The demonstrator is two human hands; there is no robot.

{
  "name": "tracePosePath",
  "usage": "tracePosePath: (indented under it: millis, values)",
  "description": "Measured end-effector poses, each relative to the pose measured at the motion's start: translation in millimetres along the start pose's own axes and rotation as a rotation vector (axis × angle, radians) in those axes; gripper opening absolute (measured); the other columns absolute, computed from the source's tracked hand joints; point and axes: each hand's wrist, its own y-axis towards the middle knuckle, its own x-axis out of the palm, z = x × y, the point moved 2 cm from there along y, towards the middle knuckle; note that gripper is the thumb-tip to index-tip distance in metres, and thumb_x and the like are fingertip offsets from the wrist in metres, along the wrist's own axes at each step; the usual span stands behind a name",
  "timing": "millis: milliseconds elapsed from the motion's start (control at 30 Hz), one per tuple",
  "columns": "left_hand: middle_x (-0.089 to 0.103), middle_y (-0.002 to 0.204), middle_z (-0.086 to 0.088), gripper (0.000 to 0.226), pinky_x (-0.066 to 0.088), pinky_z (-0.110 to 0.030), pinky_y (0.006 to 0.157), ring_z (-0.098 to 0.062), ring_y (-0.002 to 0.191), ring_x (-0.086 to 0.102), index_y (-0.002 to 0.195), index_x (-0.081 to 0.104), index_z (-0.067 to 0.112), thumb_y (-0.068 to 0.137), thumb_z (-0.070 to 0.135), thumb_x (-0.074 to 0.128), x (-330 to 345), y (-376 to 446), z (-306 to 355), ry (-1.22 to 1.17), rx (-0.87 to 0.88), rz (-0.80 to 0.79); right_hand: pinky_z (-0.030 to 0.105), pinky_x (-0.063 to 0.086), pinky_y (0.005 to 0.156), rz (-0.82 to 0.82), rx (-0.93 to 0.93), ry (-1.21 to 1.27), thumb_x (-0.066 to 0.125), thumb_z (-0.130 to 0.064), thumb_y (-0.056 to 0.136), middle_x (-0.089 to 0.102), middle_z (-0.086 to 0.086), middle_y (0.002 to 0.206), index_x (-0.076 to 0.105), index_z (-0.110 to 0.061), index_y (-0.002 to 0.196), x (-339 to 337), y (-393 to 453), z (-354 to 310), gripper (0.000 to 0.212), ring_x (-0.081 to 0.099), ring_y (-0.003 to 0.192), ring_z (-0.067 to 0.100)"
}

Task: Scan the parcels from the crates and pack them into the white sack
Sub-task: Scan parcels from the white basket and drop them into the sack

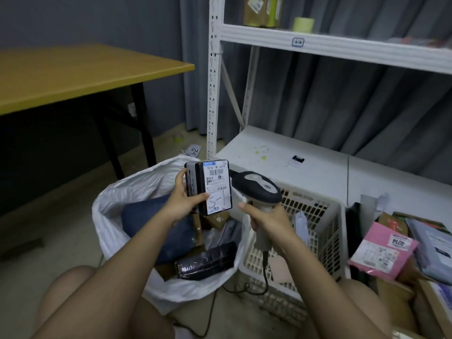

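A black labelled parcel (212, 188) is gripped by the left hand (182, 200) above the white sack (117, 199), which holds dark parcels; a barcode scanner (256, 189) is clasped by the right hand (266, 220) beside the white crate (325, 216).

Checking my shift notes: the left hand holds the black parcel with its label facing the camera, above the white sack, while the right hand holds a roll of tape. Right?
Not quite. In the head view the right hand grips a barcode scanner, not tape. The left hand does hold the black parcel, label facing the camera, above the white sack.
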Motion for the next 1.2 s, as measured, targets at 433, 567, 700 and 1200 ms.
tracePosePath:
  millis: [433, 567, 700, 1200]
  values:
    - [0.055, 0.124, -0.004, 0.093, 0.056, -0.035, 0.083, -0.012, 0.103, 0.058, 0.146, 0.018, 0.034, 0.079, 0.001, 0.073, -14.1, 9.0, -8.1, -0.04, 0.01, -0.002, 0.028, 0.039, 0.049, 0.009, -0.019, 0.012, 0.078, -0.015, 0.08, 0.048, 0.007, 0.047, 0.055, -0.015, 0.056, 9.2, -0.7, 6.9, 0.033, 0.043, 0.043, 0.017]
    - [0.046, 0.137, -0.004, 0.09, 0.044, -0.048, 0.102, -0.023, 0.123, 0.048, 0.143, 0.019, 0.026, 0.077, 0.009, 0.077, -27.8, 6.0, -14.7, 0.094, 0.014, 0.171, 0.031, 0.042, 0.054, 0.148, 0.046, 0.09, 0.078, -0.016, 0.08, 0.052, 0.004, 0.049, 0.061, -0.009, 0.067, 3.2, 8.2, 14.3, 0.022, 0.048, 0.045, 0.017]
    - [0.049, 0.119, -0.003, 0.067, 0.049, -0.04, 0.088, -0.021, 0.102, 0.054, 0.118, 0.021, 0.024, 0.079, 0.027, 0.076, -42.5, 3.6, -43.4, 0.255, -0.159, 0.28, 0.03, 0.041, 0.052, 0.277, 0.131, 0.147, 0.074, -0.017, 0.083, 0.051, 0.007, 0.052, 0.057, -0.008, 0.066, -5.2, 19.1, 33.2, 0.026, 0.048, 0.043, 0.015]
    - [0.047, 0.137, -0.015, 0.045, 0.041, -0.035, 0.1, -0.03, 0.121, 0.047, 0.131, 0.052, 0.01, 0.087, 0.007, 0.06, 49.9, 74.4, -91.4, 0.665, 0.048, -0.014, 0.03, 0.043, 0.048, 0.295, 0.284, 0.191, 0.069, -0.013, 0.089, 0.05, 0.004, 0.053, 0.056, -0.01, 0.076, -50.7, 60.3, 81.3, 0.019, 0.047, 0.045, 0.016]
